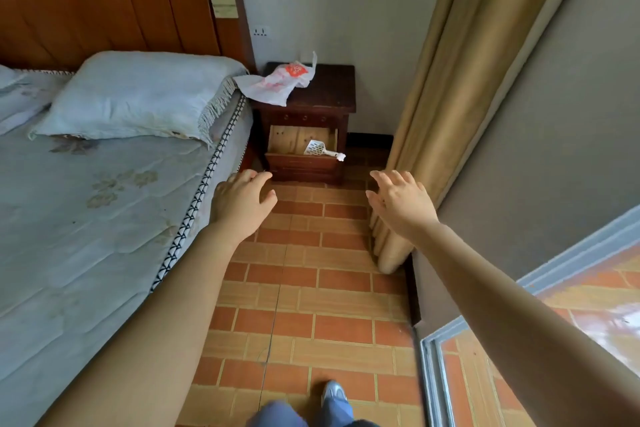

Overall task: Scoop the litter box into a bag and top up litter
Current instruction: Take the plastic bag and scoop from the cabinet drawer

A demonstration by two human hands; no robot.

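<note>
Both hands, left (242, 199) and right (401, 199), were spread open, holding nothing; the scoop (317, 148) lay half-hidden in the drawer (301, 163).

We saw the white slotted plastic litter scoop (316, 148) tilted in an open wooden drawer (294, 141), ahead between our left hand (242, 201) and right hand (401, 201). The crumpled white, red-printed plastic bag (277, 84) lay farther beyond them.

Hands: we count two, left hand (240, 203) and right hand (403, 201).
Plastic bag (277, 83): we see one.
Litter scoop (317, 148): one.
Nightstand (329, 94): one.
Open drawer (301, 163): one.
Pillow (138, 94): we make out one whole.
Wall socket (261, 32): one.
Curtain (460, 80): one.
Shoe (334, 392): one.
</note>
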